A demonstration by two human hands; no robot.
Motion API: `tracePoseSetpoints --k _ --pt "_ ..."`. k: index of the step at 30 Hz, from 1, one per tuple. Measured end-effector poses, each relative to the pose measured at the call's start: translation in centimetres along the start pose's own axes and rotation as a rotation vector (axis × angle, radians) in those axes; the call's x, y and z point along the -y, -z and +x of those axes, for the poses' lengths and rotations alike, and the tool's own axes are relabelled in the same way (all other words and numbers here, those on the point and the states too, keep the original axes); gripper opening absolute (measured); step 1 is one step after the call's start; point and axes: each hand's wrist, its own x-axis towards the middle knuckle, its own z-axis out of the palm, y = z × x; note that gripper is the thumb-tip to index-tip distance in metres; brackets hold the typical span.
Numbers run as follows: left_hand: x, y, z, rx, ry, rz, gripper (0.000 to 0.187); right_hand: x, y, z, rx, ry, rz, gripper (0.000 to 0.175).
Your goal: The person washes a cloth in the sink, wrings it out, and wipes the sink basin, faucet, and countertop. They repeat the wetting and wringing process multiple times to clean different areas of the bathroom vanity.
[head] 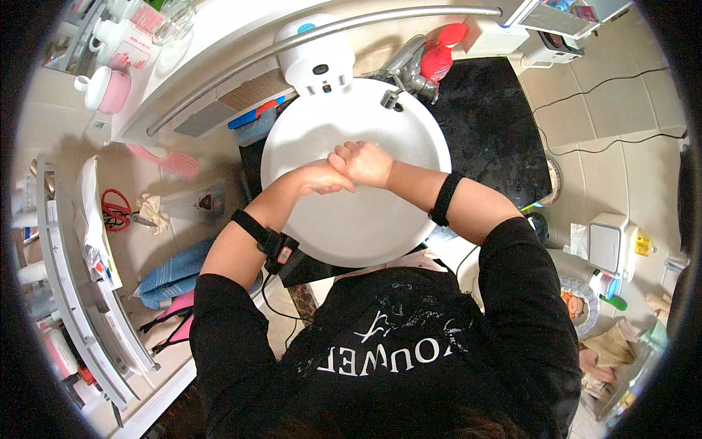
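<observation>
Above the white round washbasin (351, 236), my left hand (327, 178) and my right hand (366, 163) touch each other. The right one lies on top with its fingers curled over the left. My left fingers stretch under it and are partly hidden, so their grip cannot be told. No object shows in either hand. The chrome tap's spout (390, 99) reaches over the basin's back rim, beyond my right hand; no running water can be made out. A white dispenser-like appliance (318, 60) stands behind the basin.
A red spray bottle (439, 55) stands behind the tap beside the black countertop (488, 126). A metal rail (329, 28) crosses above the basin's back. Red-handled scissors (123, 211) and a pink hairbrush (173, 162) hang at the left. A black cable (279, 313) trails from my left forearm.
</observation>
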Motion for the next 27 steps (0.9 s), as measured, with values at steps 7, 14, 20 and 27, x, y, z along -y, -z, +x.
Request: tracePoseSetpoints --k 7,14,20,27 --pt "1.0 -1.1 2.5 -0.588 -0.422 0.706 0.033 -0.1 -0.3 0.8 0.043 -0.14 -0.017 0.012" --pt "0.9 -2.4 2.5 -0.629 0.031 0.806 0.037 1.3 -3.9 -0.6 0.074 -0.462 0.057 0.017" --pt "0.2 -2.7 0.7 -0.763 -0.384 0.946 0.029 0.9 -2.3 -0.2 0.33 -0.873 0.527 0.027" --pt "0.8 -1.1 -3.6 -0.609 -0.629 0.379 0.048 -2.0 3.8 -2.8 0.254 -0.599 1.305 0.059"
